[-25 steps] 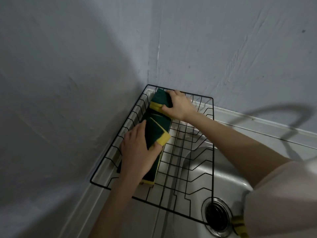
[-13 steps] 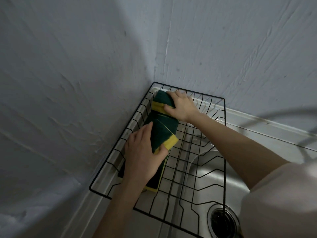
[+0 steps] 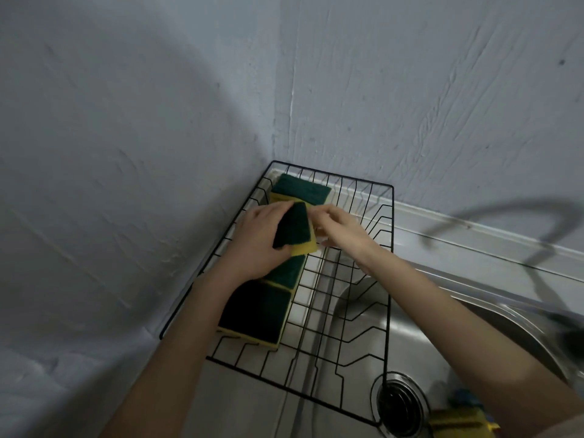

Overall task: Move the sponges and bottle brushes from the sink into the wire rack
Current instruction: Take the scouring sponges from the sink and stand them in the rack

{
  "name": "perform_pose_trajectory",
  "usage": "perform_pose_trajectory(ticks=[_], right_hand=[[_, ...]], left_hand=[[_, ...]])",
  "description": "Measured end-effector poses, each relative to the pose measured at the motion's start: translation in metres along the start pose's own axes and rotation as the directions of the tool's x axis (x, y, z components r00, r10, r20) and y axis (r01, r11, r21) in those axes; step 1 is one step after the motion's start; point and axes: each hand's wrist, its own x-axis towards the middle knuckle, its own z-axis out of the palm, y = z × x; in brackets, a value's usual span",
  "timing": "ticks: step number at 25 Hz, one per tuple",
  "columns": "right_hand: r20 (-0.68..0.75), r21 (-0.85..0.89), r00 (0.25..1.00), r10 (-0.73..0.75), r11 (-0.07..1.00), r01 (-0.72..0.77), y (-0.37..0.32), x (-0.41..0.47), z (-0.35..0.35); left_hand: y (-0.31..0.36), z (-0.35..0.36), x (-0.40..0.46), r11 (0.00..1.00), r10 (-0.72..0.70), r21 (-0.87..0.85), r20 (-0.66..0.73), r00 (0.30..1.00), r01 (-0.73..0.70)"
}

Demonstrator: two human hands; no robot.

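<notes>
Where rack point(image 3: 389, 248) rim allows, clear room.

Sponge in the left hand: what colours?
Dark green scouring top, yellow foam underneath; the head view shows it.

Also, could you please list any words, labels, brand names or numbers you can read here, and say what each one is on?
There is no readable text.
The sponges in the wire rack, including the one in the left hand, show plain green and yellow faces.
The blurred yellow and blue item by the drain shows no readable print.
</notes>
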Motion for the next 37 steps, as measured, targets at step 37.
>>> perform_pose_trajectory(ticks=[37], right_hand=[[-0.234,-0.376,0.964,-0.125,0.926,0.029,0.005,-0.045,-0.016]], left_hand=[[0.046,-0.001,-0.005,0.995,0.047,0.084,-0.01,0.999,-0.046]])
